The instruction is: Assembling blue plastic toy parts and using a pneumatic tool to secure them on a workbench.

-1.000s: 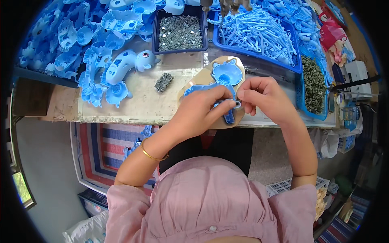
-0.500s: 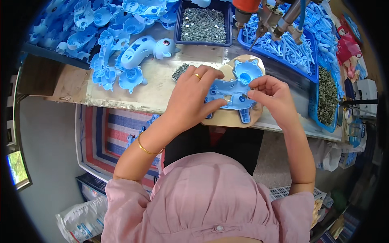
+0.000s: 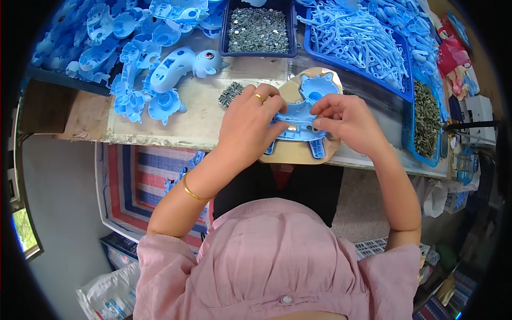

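Observation:
A blue plastic animal-shaped toy shell half (image 3: 298,111) lies hollow side up on a beige fixture board (image 3: 288,155), its round head end farthest from me. My left hand (image 3: 250,120) grips the shell's left end, thumb on the near part and fingers curled at the far part. A small shiny metal piece (image 3: 292,128) sits in the shell near that thumb. My right hand (image 3: 349,122) pinches over the shell's right part, just below the head. Whatever is between those fingertips is too small to make out.
Beside my left hand is a pile of screws (image 3: 231,94). Behind stand a dark tray of small metal parts (image 3: 258,53) and a blue basket of blue plastic strips (image 3: 357,66). A blue basket of screws (image 3: 426,155) is at right. Blue shells (image 3: 128,101) heap at left.
The view has shifted, and the hanging power tool at the top is out of sight. My right fingers have moved slightly over the shell. The left hand keeps its hold.

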The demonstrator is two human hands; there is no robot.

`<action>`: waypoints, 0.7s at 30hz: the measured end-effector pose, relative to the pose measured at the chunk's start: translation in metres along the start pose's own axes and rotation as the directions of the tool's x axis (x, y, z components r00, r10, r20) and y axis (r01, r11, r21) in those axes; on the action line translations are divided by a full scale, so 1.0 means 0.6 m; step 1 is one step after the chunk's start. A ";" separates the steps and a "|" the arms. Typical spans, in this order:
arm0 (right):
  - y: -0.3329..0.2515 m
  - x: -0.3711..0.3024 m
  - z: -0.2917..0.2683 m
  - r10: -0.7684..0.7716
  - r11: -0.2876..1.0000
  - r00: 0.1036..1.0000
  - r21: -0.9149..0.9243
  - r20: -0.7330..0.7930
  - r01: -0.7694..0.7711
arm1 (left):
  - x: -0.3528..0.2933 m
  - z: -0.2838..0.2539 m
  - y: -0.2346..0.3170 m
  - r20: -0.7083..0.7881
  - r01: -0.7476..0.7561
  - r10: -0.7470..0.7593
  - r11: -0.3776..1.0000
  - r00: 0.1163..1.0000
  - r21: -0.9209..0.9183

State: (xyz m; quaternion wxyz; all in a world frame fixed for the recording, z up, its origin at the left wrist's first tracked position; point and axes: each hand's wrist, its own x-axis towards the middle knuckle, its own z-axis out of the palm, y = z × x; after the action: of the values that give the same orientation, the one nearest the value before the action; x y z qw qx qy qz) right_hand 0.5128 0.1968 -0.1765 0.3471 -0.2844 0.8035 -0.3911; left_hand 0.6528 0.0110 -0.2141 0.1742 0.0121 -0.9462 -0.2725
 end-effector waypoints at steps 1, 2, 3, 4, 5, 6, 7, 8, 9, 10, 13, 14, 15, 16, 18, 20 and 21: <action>-0.001 0.001 -0.001 0.000 0.999 0.999 -0.032 0.032 0.001 | 0.000 -0.001 0.000 0.000 -0.004 0.004 1.000 1.000 -0.002; -0.002 0.003 -0.002 0.001 0.999 1.000 -0.032 0.028 0.000 | 0.001 -0.002 0.001 0.000 -0.009 0.009 1.000 1.000 0.012; -0.002 0.005 -0.003 -0.031 0.998 0.998 -0.049 0.057 0.034 | 0.002 -0.003 0.002 -0.001 -0.015 0.015 1.000 1.000 0.024; -0.003 0.006 -0.004 -0.063 0.996 0.994 -0.065 0.086 0.069 | 0.002 -0.003 0.003 -0.001 -0.019 0.019 1.000 1.000 0.023; -0.006 0.006 -0.003 -0.062 0.996 0.995 -0.065 0.083 0.068 | 0.003 -0.003 0.004 0.005 -0.013 0.013 0.999 1.000 0.035; -0.011 0.006 0.000 -0.070 0.983 0.995 -0.167 0.068 0.081 | 0.003 -0.003 0.005 0.010 -0.005 0.004 0.999 1.000 0.049; -0.012 0.006 0.001 -0.081 0.959 0.995 -0.268 0.054 0.092 | 0.003 -0.003 0.005 0.011 -0.005 0.005 0.999 1.000 0.049; -0.011 0.005 0.002 -0.082 0.959 0.995 -0.267 0.053 0.093 | 0.004 -0.003 0.006 -0.003 -0.008 0.009 0.998 1.000 0.070; -0.008 0.002 0.002 -0.257 0.864 0.966 -0.451 -0.014 0.223 | 0.004 -0.003 0.009 -0.019 -0.011 0.013 0.996 1.000 0.091; -0.007 0.001 0.002 -0.434 0.716 0.900 -0.623 -0.045 0.315 | 0.003 -0.004 0.010 -0.021 -0.011 0.013 0.996 1.000 0.093; -0.005 0.015 -0.009 -0.253 0.777 0.966 -0.585 0.050 0.234 | 0.009 -0.001 0.012 -0.067 -0.034 0.044 0.989 0.997 0.147; -0.004 0.015 -0.008 -0.262 0.771 0.964 -0.591 0.045 0.237 | 0.009 0.001 0.014 -0.047 -0.037 0.045 0.986 0.998 0.160; -0.005 0.012 0.000 -0.314 0.735 0.949 -0.626 0.026 0.261 | 0.010 0.000 0.013 -0.030 -0.038 0.044 0.983 0.999 0.179; -0.012 0.010 0.005 -0.366 0.697 0.931 -0.660 0.009 0.280 | 0.010 0.003 0.011 -0.022 -0.028 0.033 0.984 0.999 0.177; -0.052 0.007 0.021 -0.567 0.728 0.810 -0.550 -0.147 0.409 | 0.011 -0.002 0.006 -0.011 -0.025 0.027 0.988 1.000 0.150; -0.110 0.013 0.035 -0.789 0.614 0.467 -0.532 -0.398 0.583 | 0.008 -0.004 0.007 -0.049 -0.041 0.045 0.996 0.998 0.083; -0.135 0.023 0.040 -0.854 0.510 0.262 -0.625 -0.450 0.591 | 0.008 -0.011 0.009 -0.053 -0.031 0.036 0.995 0.998 0.090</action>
State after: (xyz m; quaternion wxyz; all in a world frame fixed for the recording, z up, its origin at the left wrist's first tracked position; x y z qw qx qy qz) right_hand 0.5381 0.1333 -0.1253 -0.2745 -0.5003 0.6929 -0.4408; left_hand 0.6510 0.0116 -0.2046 0.2037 0.0112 -0.9523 -0.2268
